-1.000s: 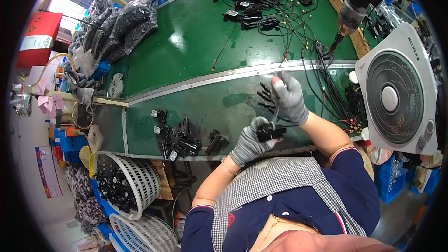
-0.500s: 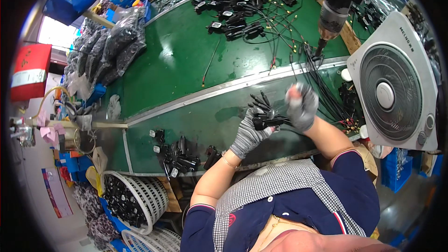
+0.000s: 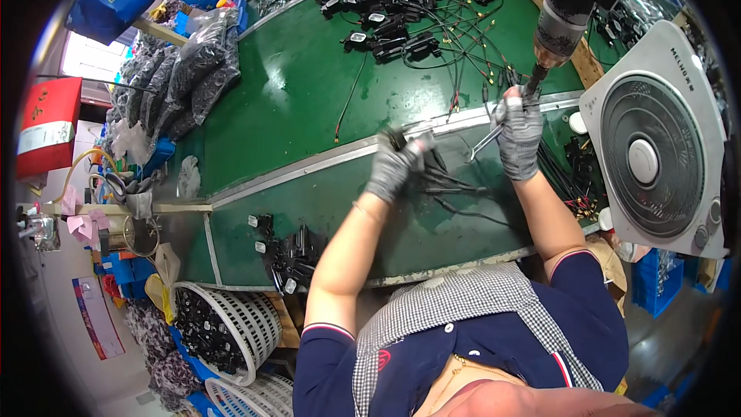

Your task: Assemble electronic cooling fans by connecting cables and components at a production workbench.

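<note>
My left hand [image 3: 394, 167], in a grey knit glove, is smeared by motion over the table's lower strip. Its fingers are curled round a black cabled part [image 3: 394, 139], mostly hidden by the glove. Black cables [image 3: 455, 184] trail beside that hand toward the right. My right hand [image 3: 517, 137], gloved with bare fingertips, is closed on a slim silver metal rod [image 3: 485, 144] whose lower end looks bent. Its fingertips are up at the bit of a hanging power drill [image 3: 562, 25]; whether they touch it is unclear.
Black cabled parts [image 3: 390, 23] are heaped on the green table [image 3: 285, 108]. More lie in a pile [image 3: 297, 255] at the front left. A metal strip [image 3: 324, 157] crosses the table. A box fan [image 3: 644, 158] stands at right, and a white basket [image 3: 251, 324] below left.
My right hand has moved up to the drill bit and now has the metal rod in it. My left hand has moved up, away from my body. The drill has shifted slightly.
</note>
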Demonstrator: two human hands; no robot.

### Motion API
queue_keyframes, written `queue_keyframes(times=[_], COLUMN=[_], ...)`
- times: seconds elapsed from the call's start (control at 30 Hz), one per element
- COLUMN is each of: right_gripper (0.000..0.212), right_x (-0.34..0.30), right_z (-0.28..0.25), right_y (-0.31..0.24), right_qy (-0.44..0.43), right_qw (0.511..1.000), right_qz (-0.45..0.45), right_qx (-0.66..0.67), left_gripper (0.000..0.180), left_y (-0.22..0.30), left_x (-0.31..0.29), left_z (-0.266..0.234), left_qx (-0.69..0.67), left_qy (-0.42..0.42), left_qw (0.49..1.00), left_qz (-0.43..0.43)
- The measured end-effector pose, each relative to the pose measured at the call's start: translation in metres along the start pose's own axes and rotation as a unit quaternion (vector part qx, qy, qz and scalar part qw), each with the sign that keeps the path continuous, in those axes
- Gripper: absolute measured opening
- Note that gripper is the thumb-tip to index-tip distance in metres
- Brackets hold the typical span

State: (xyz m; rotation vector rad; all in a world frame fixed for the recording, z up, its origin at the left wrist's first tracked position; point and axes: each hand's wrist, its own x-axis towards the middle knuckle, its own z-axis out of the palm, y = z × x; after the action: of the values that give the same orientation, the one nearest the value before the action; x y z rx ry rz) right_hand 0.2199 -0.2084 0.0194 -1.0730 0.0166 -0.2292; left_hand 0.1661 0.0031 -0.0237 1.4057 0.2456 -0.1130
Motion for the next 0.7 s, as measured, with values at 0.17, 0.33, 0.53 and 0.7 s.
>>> queue_keyframes(times=[0.17, 0.33, 0.53, 0.7], right_gripper=[0.016, 0.025, 0.031, 0.029], right_x=[-0.032, -0.057, -0.102, -0.11], right_z=[-0.001, -0.02, -0.015, -0.008], right_y=[-0.007, 0.036, 0.028, 0.015], right_qy=[-0.226, -0.443, -0.512, -0.545], right_qw=[0.903, 0.652, 0.545, 0.588], right_qz=[0.001, -0.054, -0.027, -0.033], right_qx=[-0.365, -0.614, -0.663, -0.597], left_gripper=[0.077, 0.061, 0.054, 0.037], left_y=[0.022, 0.089, 0.018, 0.0], left_x=[0.01, -0.093, -0.191, -0.188], left_z=[-0.052, -0.072, -0.087, -0.072], left_qx=[0.181, 0.566, 0.758, 0.589], left_qy=[0.099, -0.143, -0.112, 0.012], left_qw=[0.961, 0.812, 0.636, 0.808], left_qz=[0.183, -0.02, -0.093, 0.007])
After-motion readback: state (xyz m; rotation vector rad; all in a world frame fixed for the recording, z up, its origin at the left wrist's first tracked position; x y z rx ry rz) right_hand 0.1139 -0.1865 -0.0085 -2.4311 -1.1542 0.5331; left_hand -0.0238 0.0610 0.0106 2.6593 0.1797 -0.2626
